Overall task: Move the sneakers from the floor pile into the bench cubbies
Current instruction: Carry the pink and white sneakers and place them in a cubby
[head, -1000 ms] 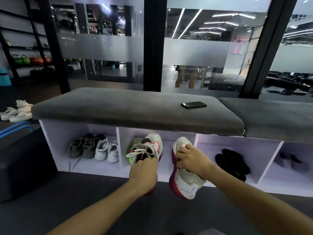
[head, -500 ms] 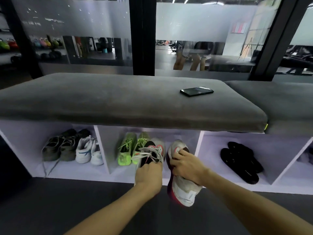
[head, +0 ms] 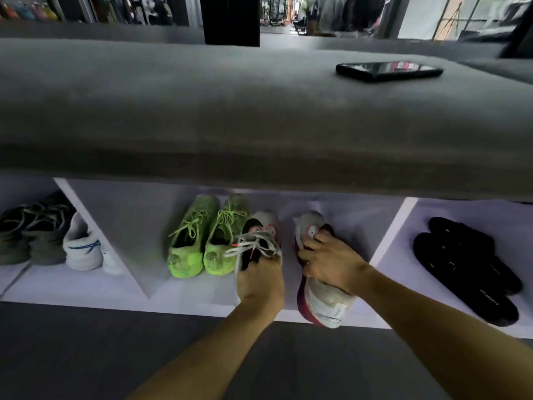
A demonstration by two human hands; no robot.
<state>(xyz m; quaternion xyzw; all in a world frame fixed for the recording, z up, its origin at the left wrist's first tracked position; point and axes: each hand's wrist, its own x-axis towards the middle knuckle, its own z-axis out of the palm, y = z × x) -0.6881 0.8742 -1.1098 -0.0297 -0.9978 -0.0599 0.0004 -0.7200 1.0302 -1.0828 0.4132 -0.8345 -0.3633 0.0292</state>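
My left hand (head: 261, 281) grips the heel of a white sneaker with a black tongue and loose laces (head: 259, 238), its toe inside the middle cubby (head: 135, 226) of the white bench. My right hand (head: 328, 261) grips the collar of the matching white and red sneaker (head: 326, 307), which is tilted on its side with the heel hanging past the cubby's front edge. Both sneakers sit just right of a pair of neon green shoes (head: 202, 243) in the same cubby.
The left cubby holds dark grey sneakers (head: 31, 232) and white sneakers (head: 83, 249). Black slippers (head: 467, 269) lie in the right cubby. A black phone (head: 389, 70) rests on the grey bench cushion (head: 230, 111). Dark floor (head: 86, 356) runs in front.
Both hands have carried the two sneakers forward from in front of the bench into the middle cubby. My head has come lower and closer to the bench.
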